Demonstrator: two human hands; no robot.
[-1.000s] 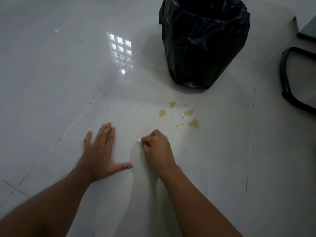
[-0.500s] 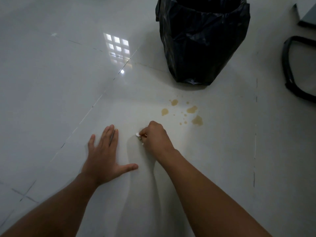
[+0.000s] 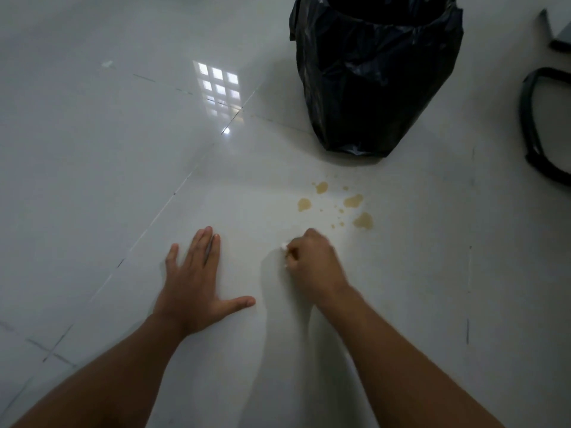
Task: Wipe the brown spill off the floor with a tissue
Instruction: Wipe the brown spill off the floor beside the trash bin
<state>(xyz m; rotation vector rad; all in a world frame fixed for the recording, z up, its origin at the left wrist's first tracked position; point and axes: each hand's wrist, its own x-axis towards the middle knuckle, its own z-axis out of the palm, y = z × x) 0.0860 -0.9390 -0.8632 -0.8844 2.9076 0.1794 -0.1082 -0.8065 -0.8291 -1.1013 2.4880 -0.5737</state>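
A brown spill of several blotches and small drops lies on the glossy white tile floor, just in front of the bin. My right hand is curled into a fist on the floor, a short way below and left of the spill. It grips a white tissue, of which only a small bit shows at the knuckles. My left hand rests flat on the floor to the left, fingers straight and thumb spread out.
A bin lined with a black plastic bag stands beyond the spill. A black curved chair leg sits at the right edge, with a grey object in the top right corner. Bright window reflections lie on the tiles.
My right hand with the tissue has edged a little toward the spill. The left hand stays flat on the floor in about the same place.
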